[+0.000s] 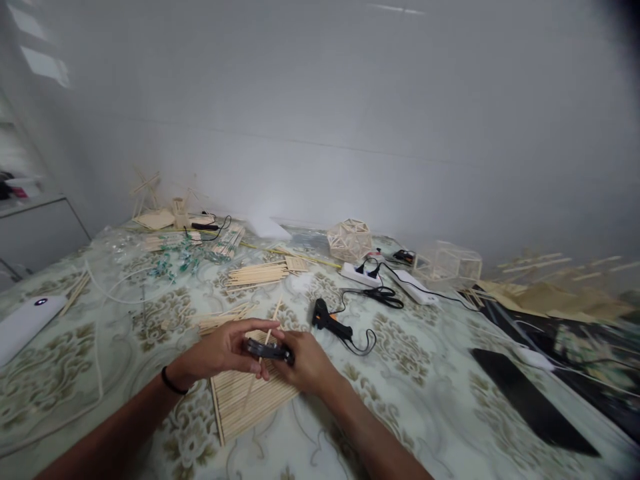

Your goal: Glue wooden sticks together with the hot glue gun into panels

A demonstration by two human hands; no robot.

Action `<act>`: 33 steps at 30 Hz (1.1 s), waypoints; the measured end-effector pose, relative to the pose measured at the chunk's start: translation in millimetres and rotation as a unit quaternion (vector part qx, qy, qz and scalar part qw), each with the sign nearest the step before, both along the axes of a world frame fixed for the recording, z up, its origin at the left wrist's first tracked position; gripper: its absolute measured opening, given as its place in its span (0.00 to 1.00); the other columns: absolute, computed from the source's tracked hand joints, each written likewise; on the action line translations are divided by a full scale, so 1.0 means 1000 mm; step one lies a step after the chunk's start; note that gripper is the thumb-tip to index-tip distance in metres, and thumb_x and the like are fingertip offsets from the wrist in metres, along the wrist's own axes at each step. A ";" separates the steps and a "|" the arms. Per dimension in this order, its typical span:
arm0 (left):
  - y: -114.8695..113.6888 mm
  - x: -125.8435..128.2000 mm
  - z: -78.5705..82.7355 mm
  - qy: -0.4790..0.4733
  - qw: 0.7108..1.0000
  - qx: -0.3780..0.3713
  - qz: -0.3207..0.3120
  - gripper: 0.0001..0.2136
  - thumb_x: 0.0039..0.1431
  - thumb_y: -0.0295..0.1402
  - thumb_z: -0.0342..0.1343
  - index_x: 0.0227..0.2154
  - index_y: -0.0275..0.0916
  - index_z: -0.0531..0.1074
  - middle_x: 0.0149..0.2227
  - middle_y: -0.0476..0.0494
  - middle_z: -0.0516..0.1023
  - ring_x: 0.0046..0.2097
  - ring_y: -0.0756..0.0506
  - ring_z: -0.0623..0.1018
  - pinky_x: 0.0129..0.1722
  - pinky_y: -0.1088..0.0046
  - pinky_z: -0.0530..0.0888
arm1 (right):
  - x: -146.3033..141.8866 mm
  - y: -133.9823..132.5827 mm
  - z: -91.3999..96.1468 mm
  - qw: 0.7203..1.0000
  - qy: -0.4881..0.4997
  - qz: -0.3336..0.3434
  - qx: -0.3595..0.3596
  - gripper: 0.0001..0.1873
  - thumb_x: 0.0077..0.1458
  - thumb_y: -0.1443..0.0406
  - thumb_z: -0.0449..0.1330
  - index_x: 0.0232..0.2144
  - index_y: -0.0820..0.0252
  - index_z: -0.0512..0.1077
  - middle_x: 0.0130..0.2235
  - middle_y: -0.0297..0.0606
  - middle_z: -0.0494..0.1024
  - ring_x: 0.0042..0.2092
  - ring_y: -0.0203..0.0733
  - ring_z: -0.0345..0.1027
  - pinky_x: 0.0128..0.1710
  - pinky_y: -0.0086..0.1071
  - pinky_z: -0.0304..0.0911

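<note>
My left hand and my right hand meet over a flat panel of glued wooden sticks lying on the patterned tablecloth. Both hands close on a dark, scissor-like tool held between them. A thin wooden stick rises at a slant through the tool's jaws. A black band circles my left wrist.
A black glue gun with its cord lies just right of my hands. Behind are stick bundles, a white power strip, scissors, two stick-frame models, a white device at left and dark sheets at right.
</note>
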State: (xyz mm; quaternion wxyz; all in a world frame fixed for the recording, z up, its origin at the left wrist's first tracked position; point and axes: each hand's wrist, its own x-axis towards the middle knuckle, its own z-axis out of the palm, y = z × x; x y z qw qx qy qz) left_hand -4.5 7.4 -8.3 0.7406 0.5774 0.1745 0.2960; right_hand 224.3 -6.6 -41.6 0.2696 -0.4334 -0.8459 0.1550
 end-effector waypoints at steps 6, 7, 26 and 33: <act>0.002 -0.004 0.006 0.004 1.000 0.010 0.023 0.30 0.53 0.27 0.73 0.59 0.47 0.74 0.59 0.37 0.78 0.38 0.46 0.86 0.42 0.69 0.81 | 0.006 0.001 0.000 0.999 0.032 -0.011 0.030 0.03 0.47 0.67 0.60 0.28 0.56 0.69 0.25 0.34 0.76 0.26 0.39 0.67 0.28 0.29 0.52; 0.003 -0.004 0.007 0.006 0.999 0.011 0.036 0.30 0.52 0.27 0.73 0.58 0.47 0.75 0.62 0.37 0.75 0.38 0.47 0.85 0.42 0.70 0.81 | 0.007 0.001 0.001 0.998 0.044 -0.011 0.034 0.03 0.45 0.67 0.59 0.26 0.56 0.67 0.24 0.33 0.75 0.25 0.38 0.66 0.27 0.29 0.51; -0.001 0.006 -0.001 0.144 0.988 0.044 0.018 0.24 0.56 0.33 0.70 0.56 0.41 0.76 0.40 0.41 0.86 0.41 0.43 0.86 0.44 0.69 0.79 | 0.000 0.007 0.013 0.860 0.445 -0.110 -0.224 0.27 0.51 0.42 0.66 0.30 0.60 0.75 0.16 0.26 0.64 0.19 0.33 0.57 0.21 0.29 0.55; 0.006 0.010 0.000 0.169 0.966 0.091 0.174 0.30 0.54 0.36 0.71 0.58 0.43 0.66 0.52 0.39 0.79 0.39 0.44 0.86 0.44 0.66 0.80 | 0.009 0.009 0.020 0.882 0.397 -0.173 -0.184 0.23 0.51 0.46 0.66 0.29 0.61 0.76 0.17 0.27 0.66 0.20 0.35 0.58 0.21 0.30 0.56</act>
